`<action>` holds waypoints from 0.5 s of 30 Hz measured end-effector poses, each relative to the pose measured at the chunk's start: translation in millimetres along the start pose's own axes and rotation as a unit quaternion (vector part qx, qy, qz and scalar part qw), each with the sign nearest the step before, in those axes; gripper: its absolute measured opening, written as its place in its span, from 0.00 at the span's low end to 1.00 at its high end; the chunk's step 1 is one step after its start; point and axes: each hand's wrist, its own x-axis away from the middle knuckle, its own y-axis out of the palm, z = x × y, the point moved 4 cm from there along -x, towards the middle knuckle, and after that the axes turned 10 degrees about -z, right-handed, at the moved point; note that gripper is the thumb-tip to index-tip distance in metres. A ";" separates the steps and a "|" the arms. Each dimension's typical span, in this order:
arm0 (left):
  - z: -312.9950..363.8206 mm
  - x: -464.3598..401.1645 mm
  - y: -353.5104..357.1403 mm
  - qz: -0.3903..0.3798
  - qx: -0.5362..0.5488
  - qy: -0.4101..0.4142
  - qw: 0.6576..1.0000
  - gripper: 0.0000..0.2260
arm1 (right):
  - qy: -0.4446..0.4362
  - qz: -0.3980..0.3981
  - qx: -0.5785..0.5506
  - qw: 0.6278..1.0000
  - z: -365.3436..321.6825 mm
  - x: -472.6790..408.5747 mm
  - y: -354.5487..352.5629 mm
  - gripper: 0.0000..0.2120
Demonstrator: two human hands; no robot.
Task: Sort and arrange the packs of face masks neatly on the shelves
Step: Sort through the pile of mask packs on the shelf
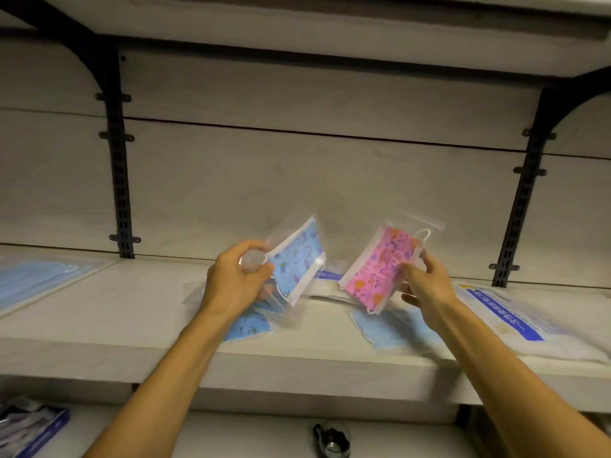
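I've got a blue printed pack (295, 256) pinched in my left hand (238, 278) and a pink printed pack (383, 268) gripped in my right hand (426, 281), both lifted above the shelf (132, 312), tilted apart, probably to compare prints before sorting. Loose packs (248, 325) lie beneath.

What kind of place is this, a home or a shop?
Probably a shop or stockroom. White shelves hang on black slotted wall brackets, and sealed packs of face masks lie on them. The left hand holds a blue printed pack; the right hand holds a pink one.
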 end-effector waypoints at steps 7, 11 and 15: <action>37.9 12.0 -16.1 0.097 -0.155 0.049 0.982 0.15 | -0.026 -0.018 -0.062 0.998 -20.9 8.0 -12.0 0.22; 55.9 26.3 -19.1 0.103 -0.159 0.054 0.980 0.14 | -0.035 -0.050 -0.066 0.996 -32.3 14.6 -18.4 0.18; 71.1 48.9 -18.4 0.116 -0.122 0.054 0.984 0.08 | -0.056 -0.099 -0.072 0.991 -41.7 25.4 -20.1 0.14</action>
